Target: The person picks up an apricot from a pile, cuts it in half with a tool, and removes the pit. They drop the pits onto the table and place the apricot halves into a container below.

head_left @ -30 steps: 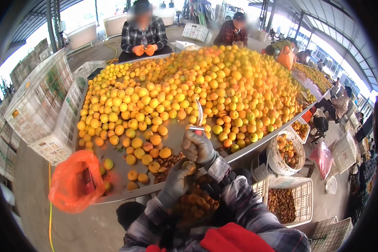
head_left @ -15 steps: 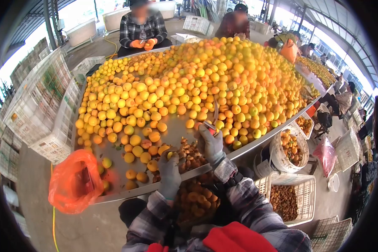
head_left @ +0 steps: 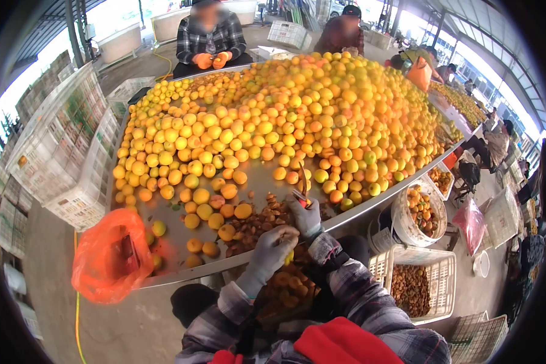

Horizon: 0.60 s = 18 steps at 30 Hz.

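My left hand (head_left: 267,258), in a grey glove, is curled at the near table edge, close to my right hand. A yellow piece of fruit (head_left: 289,258) shows just below its fingers, over the container under the edge; I cannot tell whether the fingers still hold it. My right hand (head_left: 309,219), also gloved, is closed around a curved knife (head_left: 303,177), its blade pointing up and away from me. Beside both hands lies a heap of brown pits and scraps (head_left: 264,219). Loose yellow-orange, apricot-like fruits (head_left: 203,211) lie left of it.
A large mound of fruit (head_left: 273,115) covers the metal table (head_left: 224,264). An orange plastic bag (head_left: 103,261) hangs at its left corner, near stacked crates (head_left: 60,145). At right stand a white bucket (head_left: 400,227) and a crate of brown pieces (head_left: 446,285). People sit across the table.
My left hand has moved right and toward me from the fruits to the table edge. My right hand has come slightly nearer, still holding the knife. The view has shifted slightly.
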Available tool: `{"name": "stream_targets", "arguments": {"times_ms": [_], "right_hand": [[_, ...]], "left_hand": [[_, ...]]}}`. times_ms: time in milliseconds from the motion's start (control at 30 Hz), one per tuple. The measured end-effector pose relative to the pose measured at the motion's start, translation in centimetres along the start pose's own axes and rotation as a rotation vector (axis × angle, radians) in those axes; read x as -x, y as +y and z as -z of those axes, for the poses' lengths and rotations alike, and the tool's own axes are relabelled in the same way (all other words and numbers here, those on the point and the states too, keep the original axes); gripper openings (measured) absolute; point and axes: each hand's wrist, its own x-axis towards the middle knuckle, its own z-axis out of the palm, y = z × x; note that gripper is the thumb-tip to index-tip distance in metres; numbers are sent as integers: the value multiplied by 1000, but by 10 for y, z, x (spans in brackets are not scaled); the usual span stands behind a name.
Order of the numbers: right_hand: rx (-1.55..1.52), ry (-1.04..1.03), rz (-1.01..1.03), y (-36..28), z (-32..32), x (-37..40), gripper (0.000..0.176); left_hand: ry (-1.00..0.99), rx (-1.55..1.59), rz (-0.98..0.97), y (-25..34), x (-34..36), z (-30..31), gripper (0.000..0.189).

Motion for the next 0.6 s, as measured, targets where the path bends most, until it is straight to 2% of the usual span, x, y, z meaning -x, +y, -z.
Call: {"name": "stream_targets", "arguments": {"times_ms": [167, 267, 333, 400, 500, 600], "right_hand": [[78, -48, 59, 13, 1, 0, 14], [51, -17, 33, 10, -3, 5, 22], [-41, -29, 98, 17, -5, -3, 19], [41, -41, 126, 18, -1, -4, 16], [67, -31, 138, 27, 5, -9, 15], [156, -69, 105, 32, 11, -13, 11]], "left_hand": [[36, 6, -68, -3, 3, 2, 15], [41, -38, -91, -3, 9, 1, 15], [48, -69, -139, -1, 4, 4, 15], [58, 19, -22, -4, 5, 2, 14], [55, 23, -141, -9, 3, 3, 13], [71, 23, -124, -9, 2, 3, 11]]}}
